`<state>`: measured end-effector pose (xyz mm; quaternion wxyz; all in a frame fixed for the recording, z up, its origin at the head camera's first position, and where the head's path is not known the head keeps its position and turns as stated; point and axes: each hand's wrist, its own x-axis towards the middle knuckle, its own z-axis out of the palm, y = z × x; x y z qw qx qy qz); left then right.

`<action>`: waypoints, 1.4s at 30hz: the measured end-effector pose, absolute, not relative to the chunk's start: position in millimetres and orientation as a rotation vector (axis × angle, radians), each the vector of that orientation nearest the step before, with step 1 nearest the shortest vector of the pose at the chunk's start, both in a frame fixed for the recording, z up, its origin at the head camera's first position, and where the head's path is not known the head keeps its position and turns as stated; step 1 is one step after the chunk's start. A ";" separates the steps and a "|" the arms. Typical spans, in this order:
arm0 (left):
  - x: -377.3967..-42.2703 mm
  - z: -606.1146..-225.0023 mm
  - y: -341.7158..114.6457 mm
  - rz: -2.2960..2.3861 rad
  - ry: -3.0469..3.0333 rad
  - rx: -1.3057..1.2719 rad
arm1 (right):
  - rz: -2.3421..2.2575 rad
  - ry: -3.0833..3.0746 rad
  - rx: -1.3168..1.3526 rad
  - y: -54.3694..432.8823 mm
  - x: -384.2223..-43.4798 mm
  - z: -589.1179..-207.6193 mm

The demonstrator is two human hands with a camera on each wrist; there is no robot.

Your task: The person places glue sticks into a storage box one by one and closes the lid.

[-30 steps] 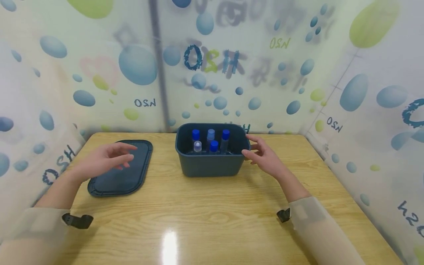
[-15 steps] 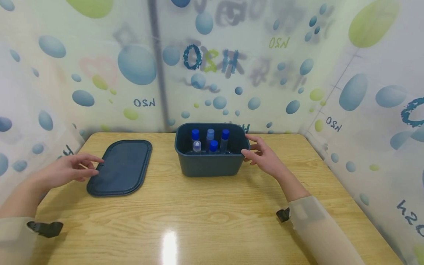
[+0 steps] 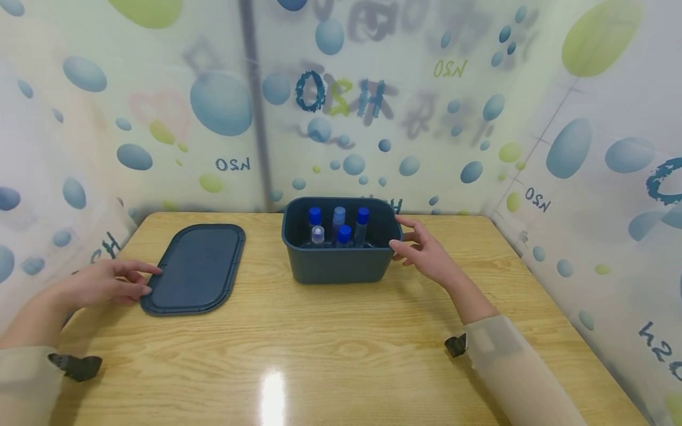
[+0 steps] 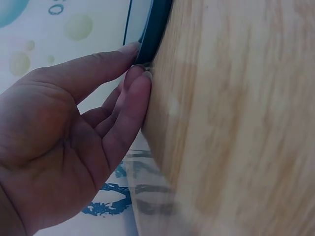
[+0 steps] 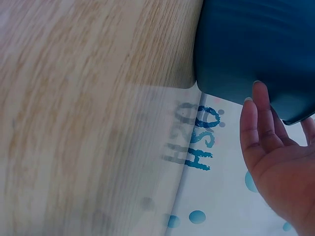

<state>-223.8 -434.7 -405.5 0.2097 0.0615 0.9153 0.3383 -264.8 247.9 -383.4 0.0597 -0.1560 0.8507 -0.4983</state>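
A flat dark blue lid (image 3: pixel 199 269) lies on the table at the left. My left hand (image 3: pixel 106 284) is at its left edge, pinching it; in the left wrist view the thumb is on one side of the lid's edge (image 4: pixel 153 34) and the fingertips are on the other. At the back middle stands a dark blue plastic bin (image 3: pixel 341 265), uncovered. Inside it are several small clear bottles, most with blue caps (image 3: pixel 344 232) and one with a clear cap (image 3: pixel 317 232). My right hand (image 3: pixel 428 254) touches the bin's right end with extended, relaxed fingers.
The wooden table (image 3: pixel 330 343) meets patterned curtain walls (image 3: pixel 341 136) at the back and on both sides. Between the lid and the bin lies a strip of bare wood. Black wrist straps (image 3: pixel 455 345) sit on both sleeves.
My left hand has moved left and down, from above the lid to its left edge, where the fingers now take hold. My right hand and the bin stay in place.
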 end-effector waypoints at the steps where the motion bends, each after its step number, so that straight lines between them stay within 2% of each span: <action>1: -224.0 -405.9 -434.2 0.936 2.556 0.174 | -1.507 2.576 -0.471 247.9 -264.8 -383.5; 29: -217.5 -409.6 -424.5 0.814 2.810 0.083 | -1.534 2.550 -0.486 246.9 -265.3 -385.7; 42: -212.1 -408.5 -417.2 0.942 2.786 0.089 | -1.532 2.554 -0.482 247.3 -266.8 -386.8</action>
